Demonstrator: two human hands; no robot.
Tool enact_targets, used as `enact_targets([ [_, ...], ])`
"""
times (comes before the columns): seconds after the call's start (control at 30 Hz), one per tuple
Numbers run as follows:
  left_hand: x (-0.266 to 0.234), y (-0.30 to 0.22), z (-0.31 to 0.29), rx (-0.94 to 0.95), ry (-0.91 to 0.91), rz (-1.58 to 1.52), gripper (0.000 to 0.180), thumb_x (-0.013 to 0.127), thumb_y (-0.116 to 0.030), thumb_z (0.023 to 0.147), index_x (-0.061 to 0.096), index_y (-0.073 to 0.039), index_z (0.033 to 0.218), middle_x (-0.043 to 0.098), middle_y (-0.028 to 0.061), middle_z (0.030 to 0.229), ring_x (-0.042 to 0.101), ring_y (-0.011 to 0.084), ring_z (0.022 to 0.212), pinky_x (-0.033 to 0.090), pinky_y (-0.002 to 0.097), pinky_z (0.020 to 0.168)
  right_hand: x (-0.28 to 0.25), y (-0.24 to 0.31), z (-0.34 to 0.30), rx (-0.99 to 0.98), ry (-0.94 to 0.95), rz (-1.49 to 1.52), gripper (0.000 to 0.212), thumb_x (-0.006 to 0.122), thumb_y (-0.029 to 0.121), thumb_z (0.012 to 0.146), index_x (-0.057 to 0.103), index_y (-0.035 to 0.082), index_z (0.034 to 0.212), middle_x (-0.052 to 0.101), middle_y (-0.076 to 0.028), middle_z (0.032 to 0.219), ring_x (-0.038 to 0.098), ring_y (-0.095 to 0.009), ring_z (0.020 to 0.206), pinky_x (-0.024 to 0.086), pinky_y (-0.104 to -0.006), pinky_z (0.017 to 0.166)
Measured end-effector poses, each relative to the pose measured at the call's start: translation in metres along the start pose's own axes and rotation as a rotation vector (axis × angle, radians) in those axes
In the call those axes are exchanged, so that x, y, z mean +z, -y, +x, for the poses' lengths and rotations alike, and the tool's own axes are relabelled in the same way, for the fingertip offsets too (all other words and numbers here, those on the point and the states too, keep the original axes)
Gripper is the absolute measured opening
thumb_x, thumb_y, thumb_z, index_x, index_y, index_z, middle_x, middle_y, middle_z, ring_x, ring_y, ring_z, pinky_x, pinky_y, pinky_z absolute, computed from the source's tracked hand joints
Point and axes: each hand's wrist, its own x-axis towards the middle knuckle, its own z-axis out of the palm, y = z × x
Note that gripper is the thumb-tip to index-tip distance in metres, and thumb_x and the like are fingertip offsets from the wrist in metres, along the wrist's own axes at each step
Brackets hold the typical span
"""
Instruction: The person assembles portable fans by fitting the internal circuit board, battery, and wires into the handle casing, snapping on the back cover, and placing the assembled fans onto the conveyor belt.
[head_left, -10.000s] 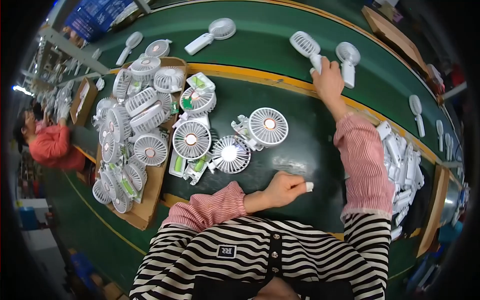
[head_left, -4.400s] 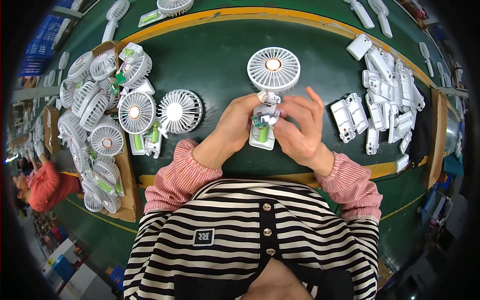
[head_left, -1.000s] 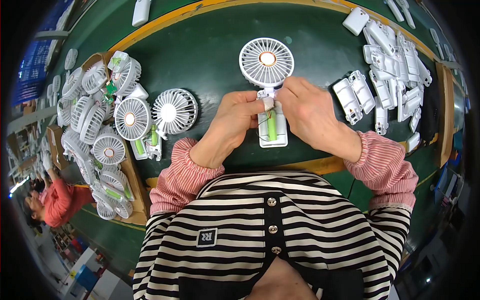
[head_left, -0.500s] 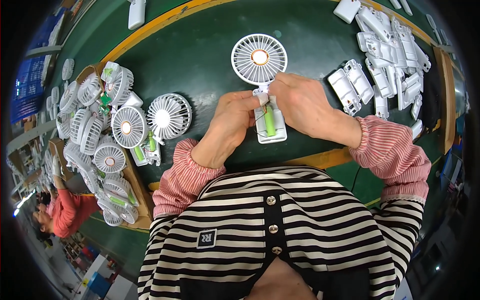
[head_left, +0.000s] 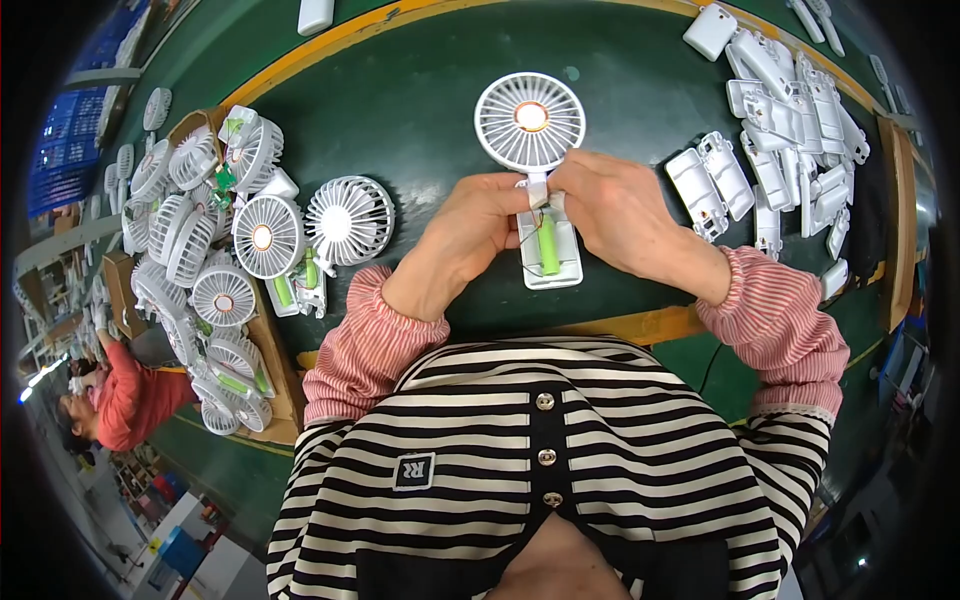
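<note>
A white handheld fan (head_left: 530, 121) lies in front of me, its round grille pointing away and its handle toward me. The handle shell (head_left: 566, 272) is uncovered, showing a green cylindrical battery (head_left: 548, 247) and thin dark wires. My left hand (head_left: 470, 228) pinches the neck of the fan from the left, thumb and forefinger closed. Opposite it, my right hand (head_left: 625, 215) is closed at the same neck, its fingertips pressed together near the top of the shell. The fingers partly hide the joint between grille and handle, and whatever small part lies between them.
At left, a cardboard box (head_left: 277, 375) is heaped with white fans, some with batteries showing. Two fans, one being a fan with an open-ribbed grille (head_left: 350, 220), lie beside it. White handle shells (head_left: 790, 120) pile up at right, near an open pair (head_left: 710, 185). Another person (head_left: 140, 395) sits far left.
The whole view has shifted slightly. My fingers have moved a little at the fan's neck, uncovering more of its white stem. Both hands stay on the fan.
</note>
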Motion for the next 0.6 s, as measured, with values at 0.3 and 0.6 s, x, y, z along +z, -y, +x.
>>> enact_targets([
  [0.3,0.003,-0.001,0.001,0.397,-0.226,-0.065,0.015,0.053,-0.005,0.083,0.058,0.002,0.095,0.061,0.0057,0.085,0.059,0.0136,0.074,0.05,0.0283,0.066,0.008,0.023,-0.011,0.059,-0.266,0.103,0.053,0.073,0.012,0.058,0.047,-0.002,0.101,0.05,-0.016,0.096,0.052,-0.033,0.085,0.044,-0.0372,0.071],
  [0.6,0.005,0.001,0.001,0.442,-0.233,-0.124,0.015,0.051,-0.005,0.084,0.058,0.001,0.096,0.061,0.0059,0.087,0.059,0.014,0.075,0.05,0.0281,0.066,0.039,0.02,-0.006,-0.2,-0.506,-0.047,0.023,0.062,-0.001,0.058,0.052,-0.001,0.078,0.051,-0.012,0.093,0.05,-0.028,0.076,0.039,-0.0382,0.064],
])
